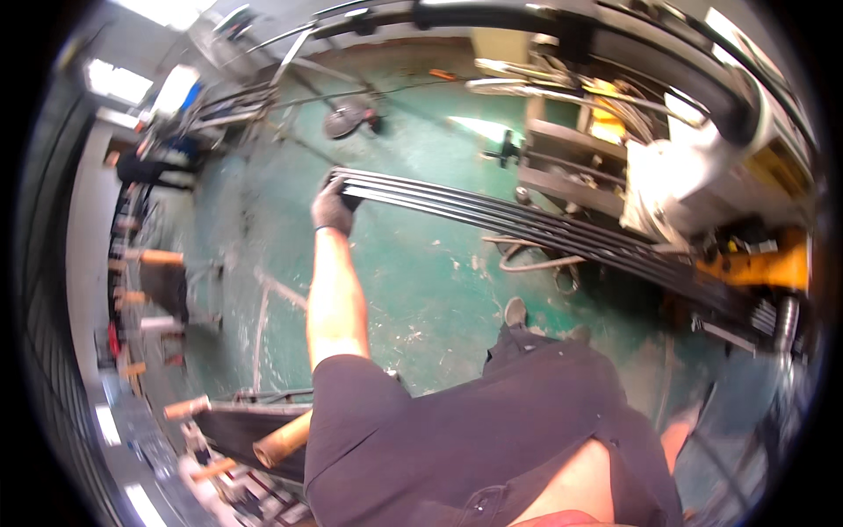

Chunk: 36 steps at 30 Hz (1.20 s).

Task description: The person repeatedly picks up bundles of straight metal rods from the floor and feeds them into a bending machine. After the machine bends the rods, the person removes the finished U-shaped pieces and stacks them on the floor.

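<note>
since the gloved left hand (332,207) is clamped on the end of those long black metal strips (527,227) running into the machine (702,184), they look stiff, heavy, whippy; right hand is out of view.

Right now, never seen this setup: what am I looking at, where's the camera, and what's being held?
This is one fisheye camera worn on a person's head, looking down, so straight edges bend. The dark shirt at the bottom is the person's own body. Their left hand, in a dark glove, grips the end of a bundle of long black strips. The strips run to the right into a large machine. The right hand is not clearly in view. Below lies a green floor with white scuffs. A rack with wooden-coloured handles stands at the left.
</note>
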Tool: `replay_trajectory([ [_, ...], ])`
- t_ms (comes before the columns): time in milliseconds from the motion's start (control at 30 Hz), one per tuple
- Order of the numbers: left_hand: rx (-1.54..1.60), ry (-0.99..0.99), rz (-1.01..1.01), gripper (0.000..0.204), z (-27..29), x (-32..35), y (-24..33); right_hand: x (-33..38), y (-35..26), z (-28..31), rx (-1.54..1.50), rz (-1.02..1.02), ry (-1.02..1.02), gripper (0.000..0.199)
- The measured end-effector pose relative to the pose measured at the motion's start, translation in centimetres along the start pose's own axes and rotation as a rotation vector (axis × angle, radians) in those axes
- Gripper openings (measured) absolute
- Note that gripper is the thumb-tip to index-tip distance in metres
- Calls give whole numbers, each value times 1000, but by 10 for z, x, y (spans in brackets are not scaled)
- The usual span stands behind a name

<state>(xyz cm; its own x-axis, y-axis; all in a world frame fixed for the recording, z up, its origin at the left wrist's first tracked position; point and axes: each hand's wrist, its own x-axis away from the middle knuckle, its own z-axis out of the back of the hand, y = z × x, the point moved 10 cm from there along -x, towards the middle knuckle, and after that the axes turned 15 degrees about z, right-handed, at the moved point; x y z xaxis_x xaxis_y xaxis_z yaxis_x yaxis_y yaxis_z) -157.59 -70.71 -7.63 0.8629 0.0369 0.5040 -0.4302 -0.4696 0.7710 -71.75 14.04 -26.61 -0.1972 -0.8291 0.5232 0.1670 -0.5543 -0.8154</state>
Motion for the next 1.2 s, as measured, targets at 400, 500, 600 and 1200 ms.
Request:
replay_trajectory([
  [400,-2,-62,157,63,17,12,-13,-2,-29,-77,-96,18,-54,25],
  [500,148,-27,46,72,-21,41,-52,-21,-38,-80,-88,11,-79,24],
  [600,207,82,83,79,-64,83,-135,-66,-38,-65,-110,-30,-22,26],
  [1200,-296,-453,612,39,-443,323,-685,-311,-156,-31,211,20,-409,36],
])
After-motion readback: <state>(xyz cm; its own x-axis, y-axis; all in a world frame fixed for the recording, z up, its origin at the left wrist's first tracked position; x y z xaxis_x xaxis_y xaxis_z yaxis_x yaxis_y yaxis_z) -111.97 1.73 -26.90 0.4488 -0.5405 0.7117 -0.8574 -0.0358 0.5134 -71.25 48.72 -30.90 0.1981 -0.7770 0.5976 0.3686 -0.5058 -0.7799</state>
